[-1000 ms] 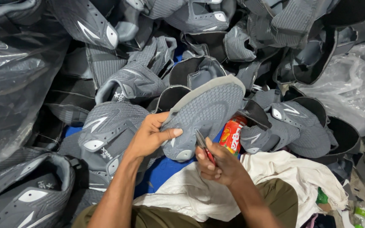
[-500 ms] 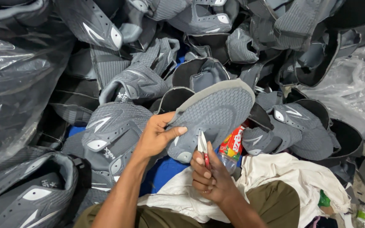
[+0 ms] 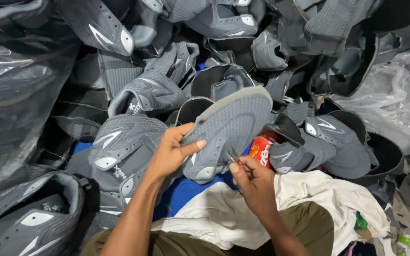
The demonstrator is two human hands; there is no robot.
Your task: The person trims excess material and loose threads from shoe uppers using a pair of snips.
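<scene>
A heap of grey shoe uppers [image 3: 134,95] lies beyond your hands, your left hand [image 3: 169,152] grips one grey upper [image 3: 228,130] by its edge just above the white cloth [image 3: 309,194], and your right hand [image 3: 252,178] pinches what appears to be small snips [image 3: 232,155] against its lower edge.

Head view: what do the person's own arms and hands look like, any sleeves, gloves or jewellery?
Both forearms are bare up to the frame edge, with no sleeves showing. The left hand and right hand wear no gloves, and no rings, watch or bands are visible.
</scene>
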